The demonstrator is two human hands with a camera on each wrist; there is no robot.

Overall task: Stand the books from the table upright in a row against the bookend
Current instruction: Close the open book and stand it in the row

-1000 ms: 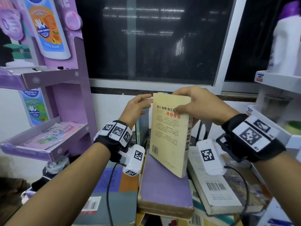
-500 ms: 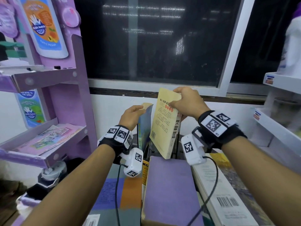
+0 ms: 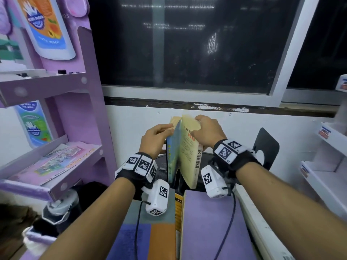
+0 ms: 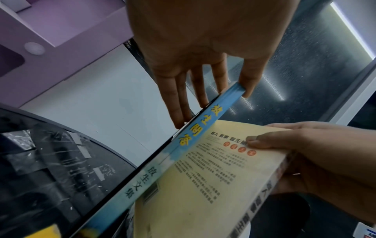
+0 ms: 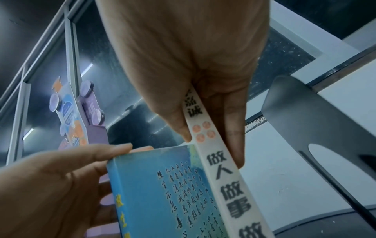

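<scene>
A thin blue book (image 3: 171, 156) stands on edge near the wall. My left hand (image 3: 157, 137) holds its top, fingers behind and thumb in front (image 4: 249, 80). Against its right side leans a pale yellow book (image 3: 187, 147), almost upright, spine (image 5: 223, 177) toward me. My right hand (image 3: 206, 132) pinches that book's top corner between thumb and fingers (image 5: 183, 128). A black bookend (image 3: 266, 143) stands apart to the right, beyond my right wrist. A dark plate with tape strips (image 4: 50, 161) sits left of the blue book.
A purple book (image 3: 206, 222) lies flat in front, with a yellow-spined book (image 3: 178, 207) at its left and a white book (image 3: 262, 237) at its right. A purple display rack (image 3: 56, 181) stands left. White shelves (image 3: 326, 171) stand right. Wall and window are behind.
My right hand carried the yellow book away from me and tipped it up beside the blue book. My left hand stayed on the blue book's top.
</scene>
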